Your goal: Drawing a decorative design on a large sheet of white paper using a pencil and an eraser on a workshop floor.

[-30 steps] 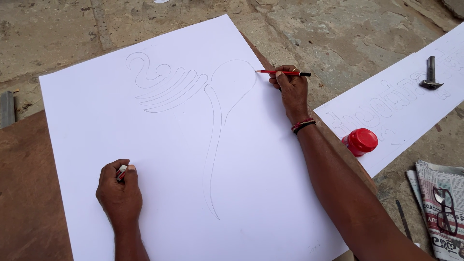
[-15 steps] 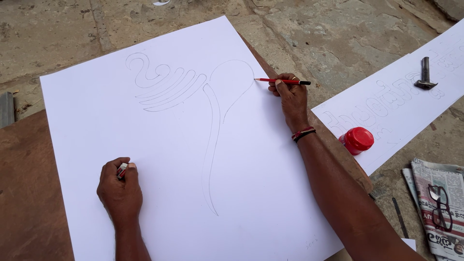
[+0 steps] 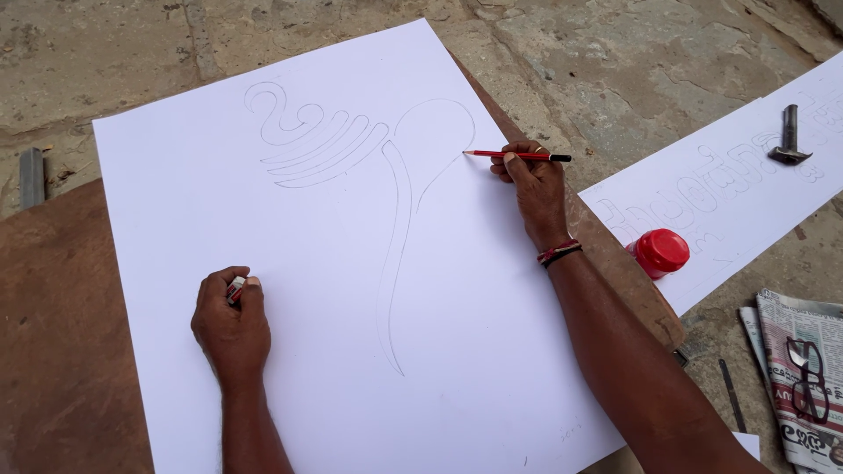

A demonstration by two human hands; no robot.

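Head view: right hand (image 3: 534, 186) pinches red pencil (image 3: 516, 156); left hand (image 3: 231, 323) clutches eraser (image 3: 235, 289); red jar (image 3: 660, 252) nearby.

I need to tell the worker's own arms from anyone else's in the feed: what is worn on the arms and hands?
Both forearms are bare, no sleeves or gloves. The right hand has thin red and black bands around its wrist. The left hand shows no band, watch or ring.

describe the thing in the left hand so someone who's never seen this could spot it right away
Start at the big white sheet with the curling pencil drawing, lying on the brown board. Near its lower left, the left hand rests as a fist on the paper. Poking out between thumb and forefinger is a small eraser, white with a red and dark wrapper, far shorter than the red pencil in the right hand.
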